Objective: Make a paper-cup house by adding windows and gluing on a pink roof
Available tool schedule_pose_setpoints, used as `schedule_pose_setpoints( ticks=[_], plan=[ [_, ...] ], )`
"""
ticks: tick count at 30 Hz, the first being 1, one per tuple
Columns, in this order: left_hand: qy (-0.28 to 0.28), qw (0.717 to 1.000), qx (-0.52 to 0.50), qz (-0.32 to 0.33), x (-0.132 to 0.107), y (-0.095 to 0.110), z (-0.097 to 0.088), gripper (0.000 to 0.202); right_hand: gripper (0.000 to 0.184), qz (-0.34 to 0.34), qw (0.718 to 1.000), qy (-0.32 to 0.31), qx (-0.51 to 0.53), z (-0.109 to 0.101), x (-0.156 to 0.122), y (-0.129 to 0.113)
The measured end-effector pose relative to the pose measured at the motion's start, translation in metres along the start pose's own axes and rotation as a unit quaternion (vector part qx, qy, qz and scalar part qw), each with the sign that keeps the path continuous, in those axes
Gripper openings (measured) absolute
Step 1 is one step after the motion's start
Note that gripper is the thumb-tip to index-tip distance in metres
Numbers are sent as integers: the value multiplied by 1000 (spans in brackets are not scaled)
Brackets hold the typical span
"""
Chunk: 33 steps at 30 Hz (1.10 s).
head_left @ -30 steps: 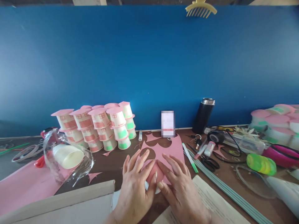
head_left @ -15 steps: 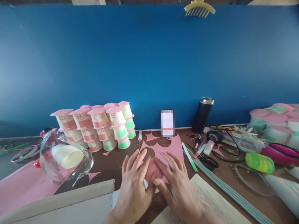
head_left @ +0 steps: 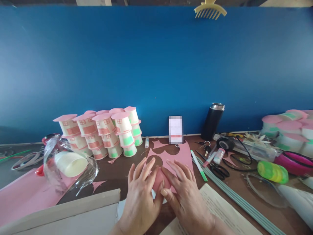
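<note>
In front of me, my left hand (head_left: 141, 192) and my right hand (head_left: 184, 192) meet over a pink paper piece (head_left: 160, 180). Thumbs and index fingers press on it from both sides, while the other fingers stretch forward. Under the pink paper shows a bit of white (head_left: 165, 199), apparently a paper cup mostly hidden by my hands. Just beyond my fingertips lies a pink sheet (head_left: 181, 156) with round cut-outs.
Capped paper cups (head_left: 126, 140) stand stacked at the left, near a bagged white cup (head_left: 73, 164). A cardboard box (head_left: 97, 202) sits front left. At the right are a marker (head_left: 199, 164), black scissors (head_left: 220, 171), grey-green rods (head_left: 234, 192), a black flask (head_left: 212, 120) and more cups (head_left: 290, 133).
Almost nothing differs. Both hands keep their place on the pink paper piece, and the whole view has shifted very slightly.
</note>
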<state>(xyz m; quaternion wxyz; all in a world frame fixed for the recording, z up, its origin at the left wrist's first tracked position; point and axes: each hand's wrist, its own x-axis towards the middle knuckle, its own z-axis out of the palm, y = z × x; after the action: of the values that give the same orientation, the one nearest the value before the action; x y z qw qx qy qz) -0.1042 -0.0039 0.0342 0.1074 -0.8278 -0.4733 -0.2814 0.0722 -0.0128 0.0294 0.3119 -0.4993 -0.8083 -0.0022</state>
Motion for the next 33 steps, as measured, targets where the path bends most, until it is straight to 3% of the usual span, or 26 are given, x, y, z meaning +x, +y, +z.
schedule_pose_setpoints(
  ticks=[17, 26, 30, 33],
  plan=[
    [-21, 1000, -12, -19, 0, 0, 2, 46, 53, 13, 1000, -13, 9, -1, 0, -1],
    [-5, 998, -59, -28, -3, -1, 4, 45, 56, -10, 1000, 18, 18, 6, -4, 3],
    [29, 974, -192, -113, 0, -5, 1, 60, 66, -7, 994, 87, 60, 7, -10, 7],
    [-28, 935, -290, -201, 2, -11, -1, 88, 61, 54, 986, 130, 89, 7, -15, 14]
  ],
)
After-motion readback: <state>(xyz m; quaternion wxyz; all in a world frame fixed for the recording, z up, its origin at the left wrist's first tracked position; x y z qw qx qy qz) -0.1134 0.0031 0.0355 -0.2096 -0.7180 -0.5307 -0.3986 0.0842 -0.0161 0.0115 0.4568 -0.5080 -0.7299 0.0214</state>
